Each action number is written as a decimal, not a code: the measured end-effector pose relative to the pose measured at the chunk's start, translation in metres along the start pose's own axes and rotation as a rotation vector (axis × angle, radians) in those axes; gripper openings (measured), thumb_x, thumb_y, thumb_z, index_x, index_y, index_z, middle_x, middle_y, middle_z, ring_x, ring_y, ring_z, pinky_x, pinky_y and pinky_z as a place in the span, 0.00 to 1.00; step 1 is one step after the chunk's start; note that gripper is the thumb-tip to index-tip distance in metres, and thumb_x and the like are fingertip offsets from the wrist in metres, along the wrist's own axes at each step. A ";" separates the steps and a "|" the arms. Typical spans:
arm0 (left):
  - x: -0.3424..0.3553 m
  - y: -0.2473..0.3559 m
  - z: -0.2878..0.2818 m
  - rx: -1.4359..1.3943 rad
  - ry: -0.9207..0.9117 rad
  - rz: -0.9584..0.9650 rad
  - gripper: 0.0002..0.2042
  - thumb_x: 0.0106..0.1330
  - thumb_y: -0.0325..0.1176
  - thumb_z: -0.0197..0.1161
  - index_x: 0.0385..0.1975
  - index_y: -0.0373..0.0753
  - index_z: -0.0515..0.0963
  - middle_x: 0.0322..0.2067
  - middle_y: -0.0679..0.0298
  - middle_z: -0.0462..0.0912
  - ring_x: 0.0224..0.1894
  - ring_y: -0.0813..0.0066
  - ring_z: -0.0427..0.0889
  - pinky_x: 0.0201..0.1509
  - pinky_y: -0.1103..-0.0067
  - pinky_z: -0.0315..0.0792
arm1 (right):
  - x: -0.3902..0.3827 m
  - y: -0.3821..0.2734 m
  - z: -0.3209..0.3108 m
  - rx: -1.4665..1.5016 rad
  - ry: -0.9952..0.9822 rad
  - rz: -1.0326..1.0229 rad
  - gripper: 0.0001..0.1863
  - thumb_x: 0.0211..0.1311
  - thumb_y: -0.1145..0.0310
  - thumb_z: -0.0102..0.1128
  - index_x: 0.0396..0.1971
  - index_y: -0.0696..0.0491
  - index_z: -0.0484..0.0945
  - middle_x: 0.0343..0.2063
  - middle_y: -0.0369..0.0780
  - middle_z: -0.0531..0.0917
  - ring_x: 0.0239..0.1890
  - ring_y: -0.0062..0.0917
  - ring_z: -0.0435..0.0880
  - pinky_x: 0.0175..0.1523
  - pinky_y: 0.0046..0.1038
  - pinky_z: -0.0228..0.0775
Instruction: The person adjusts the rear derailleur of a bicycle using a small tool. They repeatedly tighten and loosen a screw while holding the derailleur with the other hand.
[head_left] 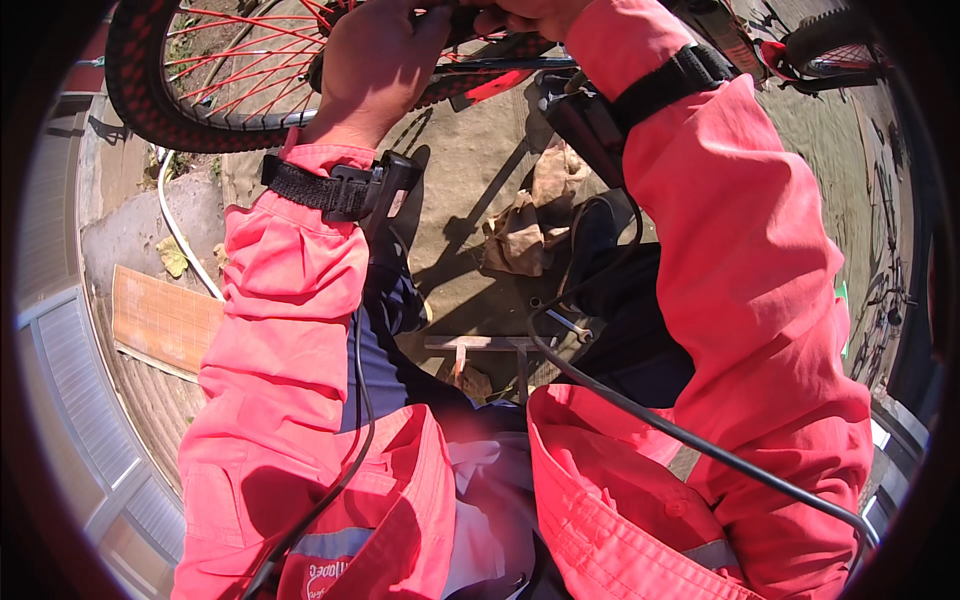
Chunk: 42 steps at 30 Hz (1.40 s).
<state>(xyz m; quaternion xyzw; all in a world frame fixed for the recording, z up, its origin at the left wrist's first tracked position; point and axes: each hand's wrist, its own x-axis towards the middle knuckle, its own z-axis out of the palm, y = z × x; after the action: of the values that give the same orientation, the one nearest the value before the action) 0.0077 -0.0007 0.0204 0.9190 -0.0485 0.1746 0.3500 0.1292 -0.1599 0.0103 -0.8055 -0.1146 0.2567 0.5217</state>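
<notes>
Right, up at the top edge, the left hand (378, 62) is bent over the bike wheel (136, 72), a dark tyre with red spokes, its fingers curled in at the dark parts beside it. The right hand (535, 8) is in close on the other side, fingers bent, cut off by the frame; what either hand pinches, I can't tell. There's a 2nd wheel (835, 45) over at upper right! Down below, a crumpled brown rag (515, 236) lies between the 2 legs, a wrench (569, 324) just nearer the body, and a black cable (650, 420) sweeps across the right sleeve (735, 210).
</notes>
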 end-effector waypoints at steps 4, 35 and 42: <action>-0.001 0.001 0.001 0.015 0.009 -0.015 0.11 0.69 0.35 0.64 0.46 0.39 0.86 0.32 0.49 0.87 0.37 0.53 0.88 0.41 0.66 0.79 | -0.003 -0.004 0.003 -0.014 0.037 0.027 0.08 0.70 0.71 0.61 0.38 0.50 0.90 0.20 0.36 0.84 0.13 0.17 0.69 0.18 0.27 0.59; 0.005 -0.023 0.007 0.001 -0.042 -0.034 0.14 0.75 0.42 0.64 0.50 0.39 0.85 0.33 0.54 0.89 0.35 0.63 0.88 0.41 0.72 0.77 | 0.001 -0.005 0.004 -0.097 -0.034 -0.026 0.10 0.72 0.70 0.59 0.40 0.49 0.91 0.22 0.35 0.87 0.16 0.19 0.78 0.23 0.27 0.69; 0.004 -0.022 0.008 0.042 -0.036 -0.060 0.15 0.75 0.42 0.63 0.50 0.39 0.85 0.33 0.53 0.89 0.36 0.61 0.89 0.41 0.71 0.77 | 0.001 -0.006 0.004 -0.112 -0.047 -0.035 0.11 0.73 0.70 0.58 0.41 0.49 0.91 0.22 0.35 0.87 0.17 0.19 0.80 0.24 0.26 0.70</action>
<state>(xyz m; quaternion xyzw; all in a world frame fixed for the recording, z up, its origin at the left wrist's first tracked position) 0.0183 0.0106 0.0029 0.9303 -0.0236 0.1484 0.3347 0.1281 -0.1536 0.0136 -0.8251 -0.1550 0.2594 0.4775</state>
